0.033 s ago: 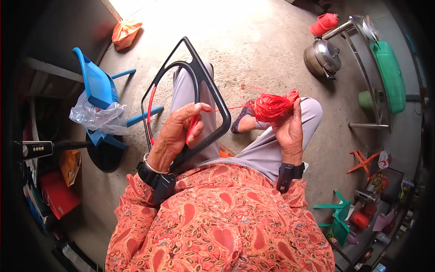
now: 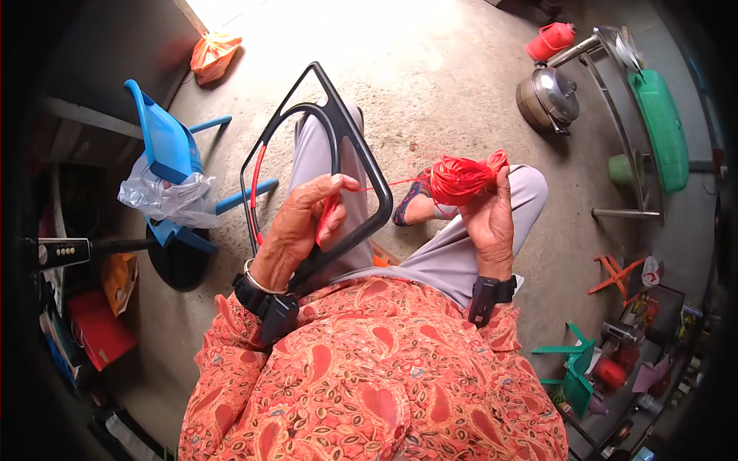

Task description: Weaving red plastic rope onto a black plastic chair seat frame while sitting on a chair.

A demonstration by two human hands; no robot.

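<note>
Count: 1 left hand [image 2: 296, 215], 1 right hand [image 2: 492, 219], 1 bundle of red cord [image 2: 460, 180], 1 black frame [image 2: 376, 173], 2 dark wristbands [image 2: 483, 300], 1 blue chair [image 2: 165, 138], 1 lidded pot [image 2: 547, 100], 1 orange bag [image 2: 214, 58]. Bundle: bright red, slightly glossy, many thin loops gathered narrow at the right end; located in front of the right knee, that end gripped by the right fingers. 1 thin strand [image 2: 396, 183] runs from it to the left hand, whose thumb and forefinger pinch it; remaining fingers curled at a red-wrapped part of the frame. Frame: smooth, angular outline, rounded corner, curved inner loop, over the left leg. Pot metallic, round; chair plastic-looking; floor [image 2: 430, 92] rough, grey-beige.
</note>
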